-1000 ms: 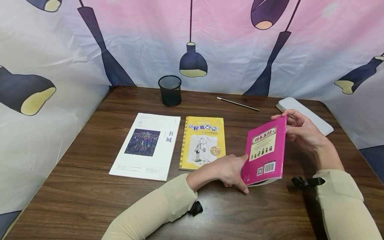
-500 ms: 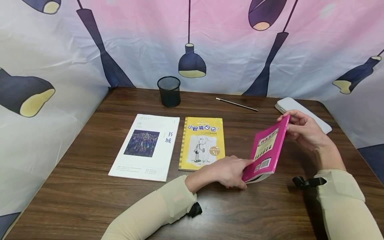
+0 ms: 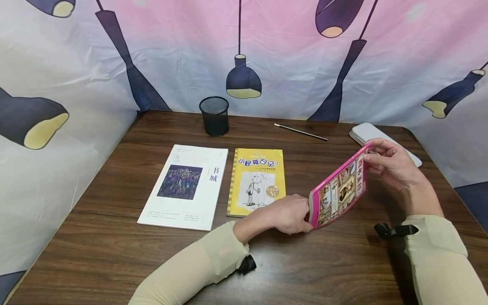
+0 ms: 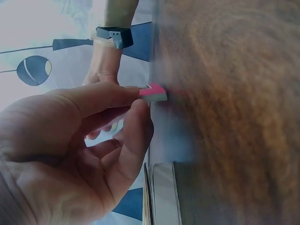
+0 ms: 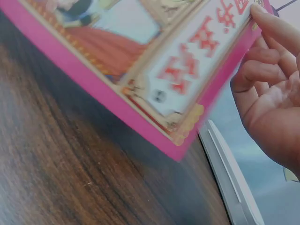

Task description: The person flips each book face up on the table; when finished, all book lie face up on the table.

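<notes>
A pink book (image 3: 339, 190) is held tilted over the right part of the table, its picture cover facing me. My left hand (image 3: 291, 214) pinches its near left corner between thumb and fingers; in the left wrist view only a small pink corner (image 4: 153, 90) shows past the fingertips. The far right edge is pinched by my right hand (image 3: 392, 165), thumb on the picture cover. Red title characters on the pink book (image 5: 180, 70) fill much of the right wrist view, the cover slanting above the wood.
Left of the pink book lie a yellow comic book (image 3: 257, 182) and a white magazine (image 3: 184, 186). Behind them stand a black mesh pen cup (image 3: 214, 116) and, further right, a thin pencil (image 3: 301, 132). A white case (image 3: 381, 140) lies behind my right hand.
The pink book has been turned over between my hands: its back cover with the barcode faced me before, and now the picture cover does. The other things have stayed in place.
</notes>
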A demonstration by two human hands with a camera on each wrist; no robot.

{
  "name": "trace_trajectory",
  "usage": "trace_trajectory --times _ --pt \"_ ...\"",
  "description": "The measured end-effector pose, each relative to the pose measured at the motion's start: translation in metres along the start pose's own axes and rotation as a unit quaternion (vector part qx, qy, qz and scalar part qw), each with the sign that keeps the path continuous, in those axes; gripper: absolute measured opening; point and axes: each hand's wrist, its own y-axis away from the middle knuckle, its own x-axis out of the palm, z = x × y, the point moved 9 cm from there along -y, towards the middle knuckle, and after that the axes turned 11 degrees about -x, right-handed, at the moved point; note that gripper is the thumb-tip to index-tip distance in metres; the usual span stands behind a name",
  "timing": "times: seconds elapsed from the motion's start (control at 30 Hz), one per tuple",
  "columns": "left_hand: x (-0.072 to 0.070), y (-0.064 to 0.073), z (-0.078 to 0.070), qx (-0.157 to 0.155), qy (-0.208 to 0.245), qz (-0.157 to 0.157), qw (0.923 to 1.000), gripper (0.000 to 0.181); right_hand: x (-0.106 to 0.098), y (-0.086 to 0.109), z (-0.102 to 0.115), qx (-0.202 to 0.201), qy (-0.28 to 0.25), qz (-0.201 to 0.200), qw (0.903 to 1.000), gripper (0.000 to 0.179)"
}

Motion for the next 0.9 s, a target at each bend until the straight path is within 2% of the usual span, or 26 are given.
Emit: trace_trajectory --times 0.1,0.23,0.37,0.5,0.57,0.7,0.77,0.9 --pt "-0.005 0.0 0.002 -0.002 0.015 -0.009 0.9999 0.022 -0.005 0.001 0.001 -0.004 0.012 -0.039 0.9992 0.039" --pt "-0.014 0.004 0.007 -0.008 0.082 -0.007 0.9966 0.018 -0.016 0.002 0.003 0.002 0.027 -0.093 0.9953 0.034" --pt "-0.023 0.01 0.014 -0.017 0.178 -0.004 0.9839 0.016 -0.027 0.003 0.002 0.019 0.041 -0.145 0.9884 0.033" --pt "-0.033 0.013 0.021 -0.015 0.25 -0.028 0.9676 0.017 -0.034 0.004 0.0 0.026 0.066 -0.18 0.9811 0.032" --pt "-0.038 0.015 0.025 -0.013 0.284 -0.048 0.9574 0.029 -0.036 0.005 -0.001 0.028 0.077 -0.191 0.9782 0.032" --pt "-0.045 0.019 0.034 -0.016 0.354 -0.091 0.9308 0.084 -0.041 0.006 -0.003 0.039 0.094 -0.215 0.9714 0.031" --pt "-0.048 0.02 0.038 -0.021 0.377 -0.106 0.9198 0.106 -0.043 0.007 -0.004 0.046 0.104 -0.225 0.9678 0.03" --pt "-0.051 0.023 0.045 -0.034 0.391 -0.124 0.9114 0.117 -0.043 0.005 -0.007 0.053 0.102 -0.23 0.9664 0.027"
